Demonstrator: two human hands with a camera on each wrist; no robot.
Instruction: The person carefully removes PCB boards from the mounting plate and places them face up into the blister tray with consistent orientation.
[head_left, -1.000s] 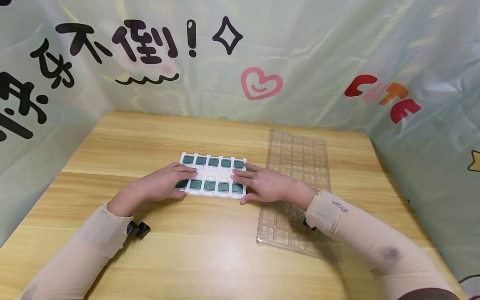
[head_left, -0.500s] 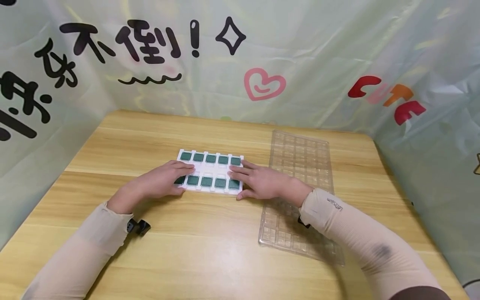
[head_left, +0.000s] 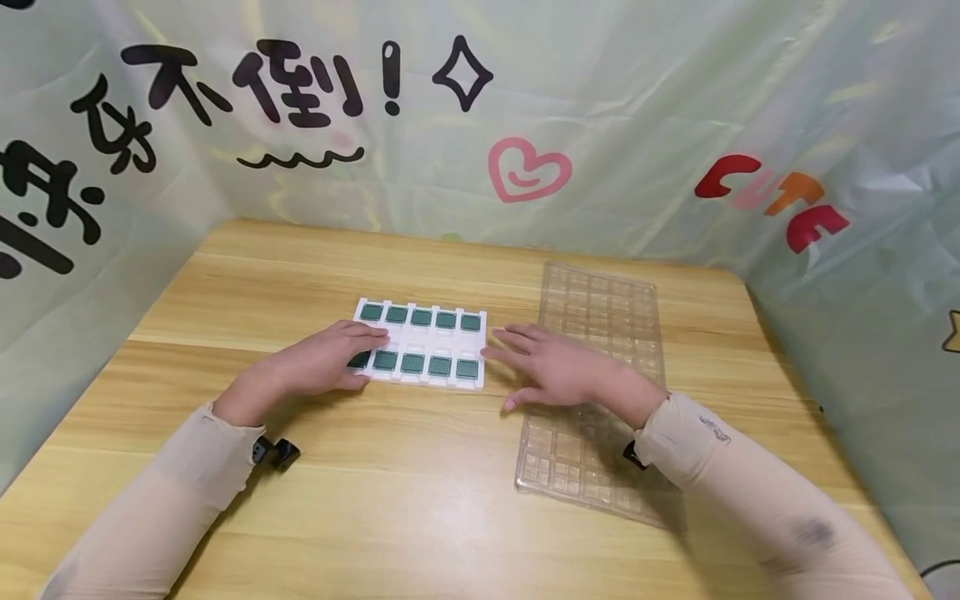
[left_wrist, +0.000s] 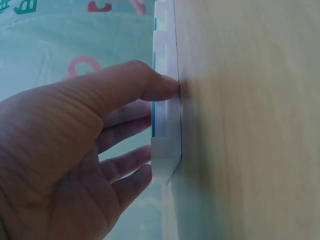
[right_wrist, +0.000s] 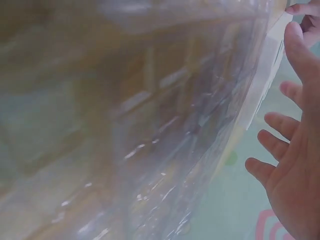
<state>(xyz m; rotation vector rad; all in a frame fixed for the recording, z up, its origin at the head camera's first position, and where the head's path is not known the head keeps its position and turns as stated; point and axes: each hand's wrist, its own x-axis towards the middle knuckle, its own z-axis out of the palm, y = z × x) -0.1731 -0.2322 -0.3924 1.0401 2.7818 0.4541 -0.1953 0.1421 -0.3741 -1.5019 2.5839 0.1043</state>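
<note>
On the table lies a white tray (head_left: pixel 423 343) with two rows of small green square circuit boards (head_left: pixel 412 363). My left hand (head_left: pixel 318 358) holds its left end, fingers over the top. In the left wrist view, the thumb (left_wrist: pixel 162 88) bends onto the tray's side. The left hand partly covers one board in the near row. My right hand (head_left: pixel 558 367) is just right of the tray, fingers spread and apart from it, holding nothing. Beneath that hand lies a clear plastic tray (head_left: pixel 600 304) with many square pockets, partly hidden by the arm.
The wooden table (head_left: pixel 375 500) runs back to a pale printed curtain (head_left: pixel 637 100), which also stands along the left and right sides. A small black device (head_left: pixel 277 454) shows at the left wrist.
The right hand has let go of the white tray's right end and moved a little right. Earlier, the tray shifted slightly in view; the left hand has stayed on it.
</note>
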